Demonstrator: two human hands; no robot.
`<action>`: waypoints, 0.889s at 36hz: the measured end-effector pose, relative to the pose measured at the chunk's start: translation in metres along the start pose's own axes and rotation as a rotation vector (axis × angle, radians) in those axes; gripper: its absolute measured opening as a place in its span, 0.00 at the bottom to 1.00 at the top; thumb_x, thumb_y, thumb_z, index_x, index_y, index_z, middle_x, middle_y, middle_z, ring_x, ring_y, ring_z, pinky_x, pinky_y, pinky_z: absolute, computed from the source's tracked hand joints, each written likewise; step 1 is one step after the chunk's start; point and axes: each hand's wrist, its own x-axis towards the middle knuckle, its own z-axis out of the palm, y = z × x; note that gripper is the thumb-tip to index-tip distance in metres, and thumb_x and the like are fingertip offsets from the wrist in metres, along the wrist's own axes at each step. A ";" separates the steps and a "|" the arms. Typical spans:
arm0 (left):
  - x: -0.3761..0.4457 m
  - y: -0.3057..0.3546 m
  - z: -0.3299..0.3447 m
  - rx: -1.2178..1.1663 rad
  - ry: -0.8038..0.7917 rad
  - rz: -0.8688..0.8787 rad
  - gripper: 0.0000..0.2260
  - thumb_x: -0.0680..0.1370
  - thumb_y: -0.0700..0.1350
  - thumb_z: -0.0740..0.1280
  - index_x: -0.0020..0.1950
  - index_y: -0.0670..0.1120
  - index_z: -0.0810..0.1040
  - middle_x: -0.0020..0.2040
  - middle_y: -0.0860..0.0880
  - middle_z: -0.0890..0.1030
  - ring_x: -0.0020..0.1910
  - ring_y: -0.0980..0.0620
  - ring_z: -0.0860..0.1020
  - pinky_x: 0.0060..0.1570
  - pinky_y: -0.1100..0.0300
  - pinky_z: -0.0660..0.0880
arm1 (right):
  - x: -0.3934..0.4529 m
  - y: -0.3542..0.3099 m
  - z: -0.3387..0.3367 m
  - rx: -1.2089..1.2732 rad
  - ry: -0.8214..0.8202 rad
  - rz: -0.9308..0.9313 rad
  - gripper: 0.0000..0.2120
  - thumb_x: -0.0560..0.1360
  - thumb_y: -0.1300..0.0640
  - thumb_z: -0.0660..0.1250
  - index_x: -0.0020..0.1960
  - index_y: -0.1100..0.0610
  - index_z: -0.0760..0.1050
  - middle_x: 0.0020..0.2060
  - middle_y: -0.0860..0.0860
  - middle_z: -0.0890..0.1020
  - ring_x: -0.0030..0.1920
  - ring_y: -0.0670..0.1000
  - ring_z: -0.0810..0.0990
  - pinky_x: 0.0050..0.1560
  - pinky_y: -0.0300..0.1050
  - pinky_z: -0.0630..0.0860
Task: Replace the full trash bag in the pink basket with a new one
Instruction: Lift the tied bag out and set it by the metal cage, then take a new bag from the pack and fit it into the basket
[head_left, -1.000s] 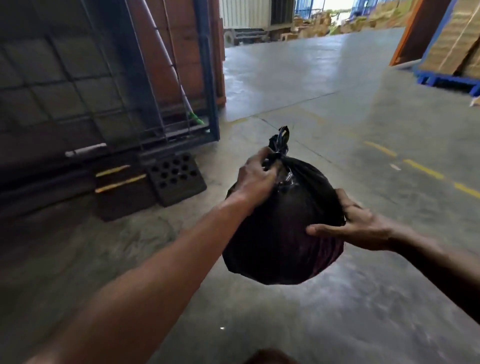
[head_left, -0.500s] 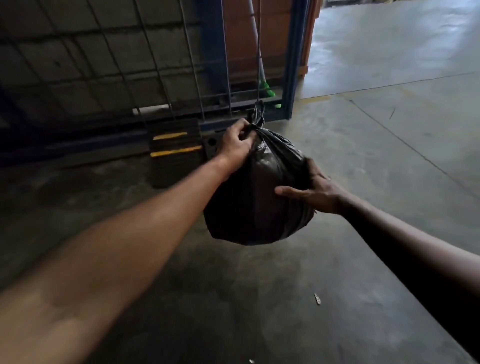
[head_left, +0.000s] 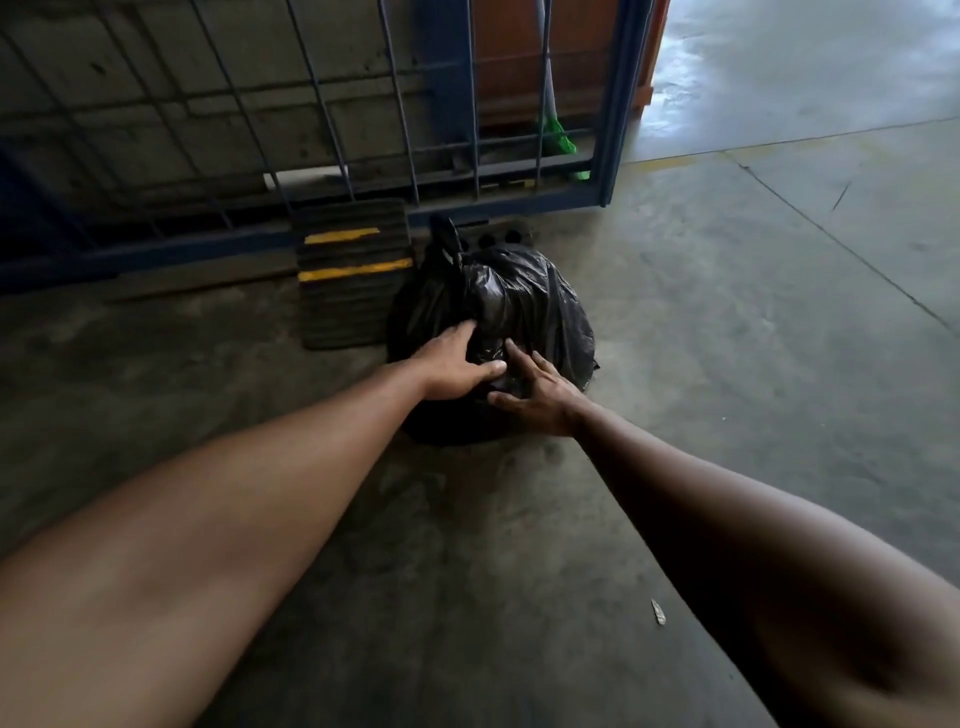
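Hands, left (head_left: 454, 364) and right (head_left: 537, 397), lay flat, fingers spread, no grip closed, on the tied trash bag (head_left: 519, 301) sitting on the floor (head_left: 727, 364).

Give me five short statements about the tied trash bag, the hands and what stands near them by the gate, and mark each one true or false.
1. The black trash bag rests on the concrete floor. True.
2. The bag's top is untied and gaping open. False: it is knotted shut.
3. Both the left hand and the right hand touch the bag. True.
4. The pink basket stands beside the bag. False: no basket is in view.
5. A black block with yellow stripes lies to the right of the bag. False: it lies to the left.
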 end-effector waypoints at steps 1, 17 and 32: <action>0.000 0.000 0.000 0.005 0.049 -0.001 0.36 0.78 0.58 0.69 0.81 0.45 0.60 0.80 0.41 0.66 0.78 0.43 0.65 0.74 0.54 0.63 | -0.003 0.001 -0.003 -0.003 0.010 -0.009 0.45 0.75 0.36 0.66 0.82 0.40 0.43 0.83 0.51 0.54 0.82 0.48 0.43 0.80 0.49 0.52; -0.103 0.103 0.006 0.002 0.269 0.482 0.17 0.75 0.50 0.71 0.63 0.50 0.77 0.55 0.47 0.78 0.57 0.46 0.79 0.60 0.49 0.77 | -0.258 0.020 -0.125 -0.135 0.248 0.100 0.18 0.77 0.41 0.67 0.64 0.45 0.77 0.57 0.46 0.82 0.60 0.49 0.80 0.63 0.49 0.75; -0.333 0.344 0.174 -0.150 -0.264 1.154 0.09 0.77 0.51 0.69 0.56 0.54 0.82 0.53 0.52 0.78 0.56 0.51 0.79 0.57 0.54 0.76 | -0.721 0.044 -0.155 -0.119 0.577 0.722 0.10 0.76 0.51 0.72 0.56 0.51 0.84 0.45 0.47 0.88 0.47 0.43 0.86 0.55 0.50 0.82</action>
